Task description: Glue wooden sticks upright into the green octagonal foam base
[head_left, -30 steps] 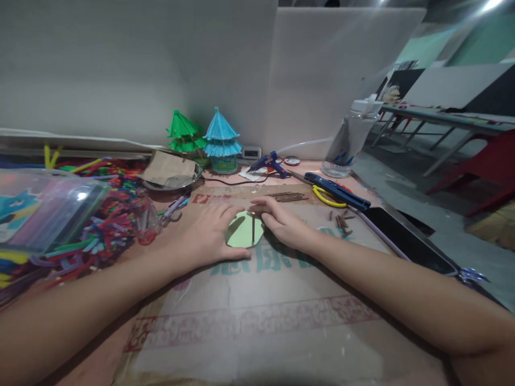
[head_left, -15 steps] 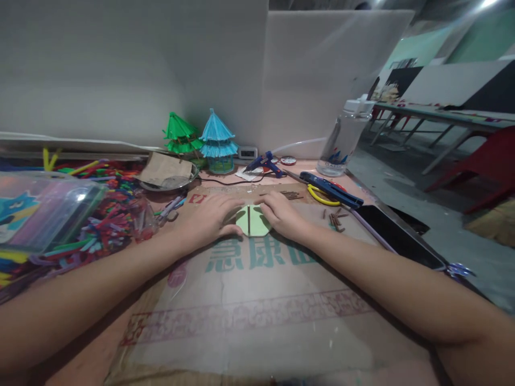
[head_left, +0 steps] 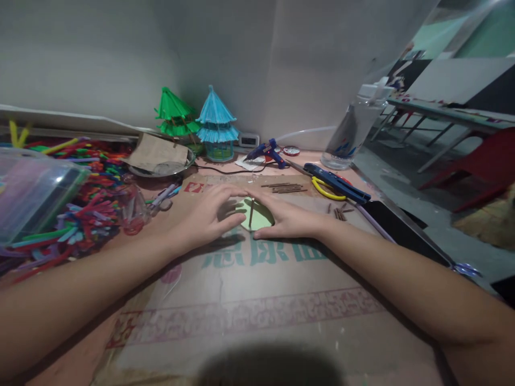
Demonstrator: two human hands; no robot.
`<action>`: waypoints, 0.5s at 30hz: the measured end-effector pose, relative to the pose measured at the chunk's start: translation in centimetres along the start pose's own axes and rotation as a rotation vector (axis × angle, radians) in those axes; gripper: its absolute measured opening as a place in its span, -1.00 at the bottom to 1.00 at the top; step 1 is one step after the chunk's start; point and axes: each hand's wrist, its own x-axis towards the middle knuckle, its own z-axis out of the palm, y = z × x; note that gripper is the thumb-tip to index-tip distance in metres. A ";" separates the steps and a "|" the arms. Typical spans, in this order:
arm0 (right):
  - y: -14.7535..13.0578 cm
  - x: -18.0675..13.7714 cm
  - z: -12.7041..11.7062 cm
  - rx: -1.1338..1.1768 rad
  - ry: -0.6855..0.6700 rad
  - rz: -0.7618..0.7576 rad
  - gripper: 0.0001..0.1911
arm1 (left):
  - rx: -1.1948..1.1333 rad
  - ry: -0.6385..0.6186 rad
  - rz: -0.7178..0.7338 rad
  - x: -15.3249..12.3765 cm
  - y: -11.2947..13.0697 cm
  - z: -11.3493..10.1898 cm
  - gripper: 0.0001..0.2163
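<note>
Left hand and right hand curve loosely, not clamped, around the pale green piece between them; probably it is light, rather stiff, and best held by its edges.

Green Chinese characters on the cardboard, toward six o'clock, are too blurred to read. The bottle's print, two o'clock, is illegible.
</note>
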 end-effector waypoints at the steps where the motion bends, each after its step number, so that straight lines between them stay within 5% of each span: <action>1: -0.2 0.1 0.3 -0.032 0.031 0.027 0.09 | 0.001 0.001 -0.005 0.0 0.0 0.0 -0.61; 8: -1.8 0.3 2.0 -0.267 0.200 0.198 0.19 | 0.026 0.044 -0.059 0.1 -0.1 0.4 -0.65; 15: -1.5 -0.1 1.1 -0.164 0.028 0.090 0.30 | 0.001 0.082 -0.018 0.1 -0.1 0.3 -0.70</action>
